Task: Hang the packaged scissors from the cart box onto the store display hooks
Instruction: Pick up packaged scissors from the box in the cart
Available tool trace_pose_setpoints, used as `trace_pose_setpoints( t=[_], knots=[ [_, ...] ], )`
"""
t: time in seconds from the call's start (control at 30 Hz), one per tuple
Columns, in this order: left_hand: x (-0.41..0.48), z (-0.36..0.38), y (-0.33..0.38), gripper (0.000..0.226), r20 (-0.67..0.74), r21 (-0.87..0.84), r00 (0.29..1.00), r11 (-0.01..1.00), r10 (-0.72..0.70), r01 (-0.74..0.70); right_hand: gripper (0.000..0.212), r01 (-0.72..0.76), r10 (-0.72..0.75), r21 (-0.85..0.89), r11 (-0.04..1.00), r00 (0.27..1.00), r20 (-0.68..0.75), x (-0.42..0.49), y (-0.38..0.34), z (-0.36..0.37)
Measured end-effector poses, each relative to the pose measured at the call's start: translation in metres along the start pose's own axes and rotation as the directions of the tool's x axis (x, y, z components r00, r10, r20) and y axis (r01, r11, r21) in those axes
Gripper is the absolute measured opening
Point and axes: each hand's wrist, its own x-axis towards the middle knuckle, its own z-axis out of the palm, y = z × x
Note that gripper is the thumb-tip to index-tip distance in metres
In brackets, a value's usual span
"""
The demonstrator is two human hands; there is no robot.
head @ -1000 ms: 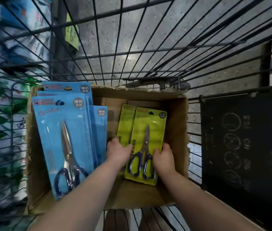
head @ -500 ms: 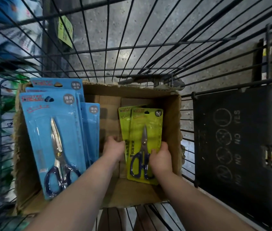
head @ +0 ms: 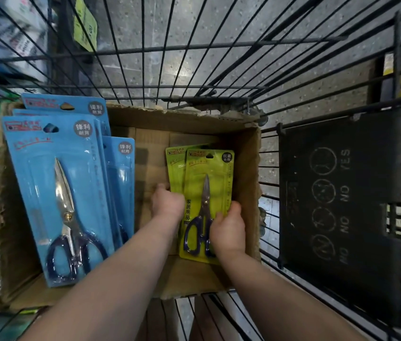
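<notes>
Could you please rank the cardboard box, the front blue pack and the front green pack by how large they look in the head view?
1. Cardboard box
2. Front blue pack
3. Front green pack

The blue pack stands nearer the camera, so its margin over the green is unsure.

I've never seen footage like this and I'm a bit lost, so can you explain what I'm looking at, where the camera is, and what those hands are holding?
There is no machine here. The camera sits on a person's head and looks down at their two bare arms, so you see roughly what they see. They are reaching into a cardboard box that sits inside a wire shopping cart. Standing in the box on the left are blue scissors packs, larger ones, several deep. On the right are green scissors packs, at least two. The left hand grips the left edge of the green packs and the right hand holds the front pack's lower right, over the handles. No display hooks are visible.
</notes>
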Motion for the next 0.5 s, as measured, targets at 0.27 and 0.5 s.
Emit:
trace_pose_setpoints(
  t=[0.27, 0.5],
  knots=[
    [0.009, -0.001, 0.001, 0.050, 0.076, -0.158, 0.996, 0.986, -0.042, 0.053, 0.026, -0.018, 0.017, 0.019, 1.000, 1.000, 0.011, 0.001, 0.000, -0.001],
    [-0.006, 0.009, 0.002, 0.042, -0.033, -0.134, 0.999, 0.991, -0.016, 0.011, 0.029, -0.013, 0.014, 0.028, 1.000, 1.000, -0.020, -0.002, 0.000, 0.000]
  ],
)
